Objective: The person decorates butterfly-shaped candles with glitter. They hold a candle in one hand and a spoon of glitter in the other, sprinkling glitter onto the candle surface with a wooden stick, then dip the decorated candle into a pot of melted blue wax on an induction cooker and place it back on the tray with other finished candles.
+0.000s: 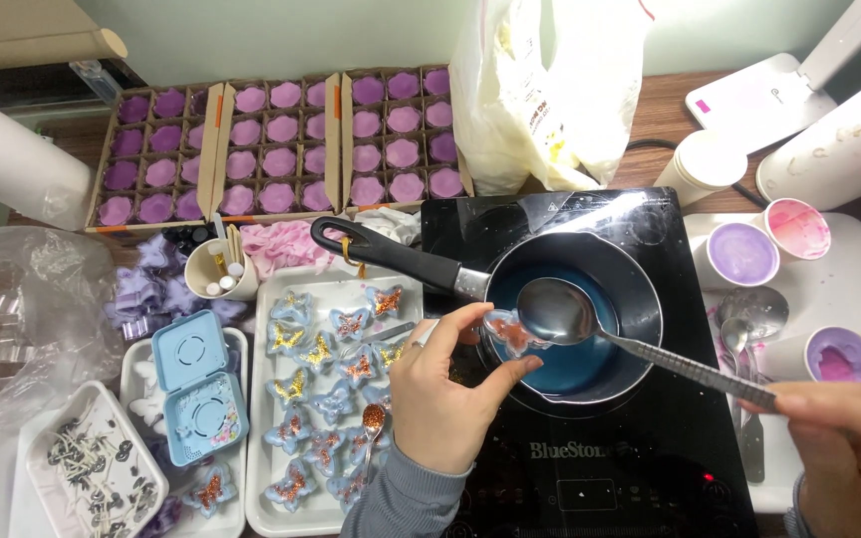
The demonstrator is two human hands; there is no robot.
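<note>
The left hand (442,399) pinches a small clear butterfly mould (510,332) by its edges, fingers closed on it, holding it level over the rim of the pan (640,289) so spills would fall back in; the right hand (849,433) grips the end of a long spoon (555,311), its bowl touching the mould; the pan sits on the black cooktop (650,468), handle turned left; just left, a white tray (263,498) holds more glittered moulds within easy reach.
</note>
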